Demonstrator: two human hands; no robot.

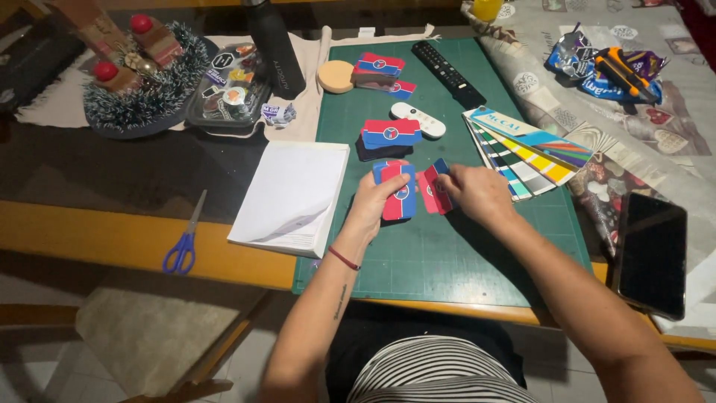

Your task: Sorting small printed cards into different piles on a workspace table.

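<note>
Green cutting mat [447, 246] lying on a wooden table. I am watching the left hand [373, 200] gripping a red-and-blue card stack [397, 191] mid-mat, the right hand [477, 192] pinching one card [435, 188] beside it. Risk: loose stack fanning, slipping. Further card piles on mat: three; remotes: two.
</note>
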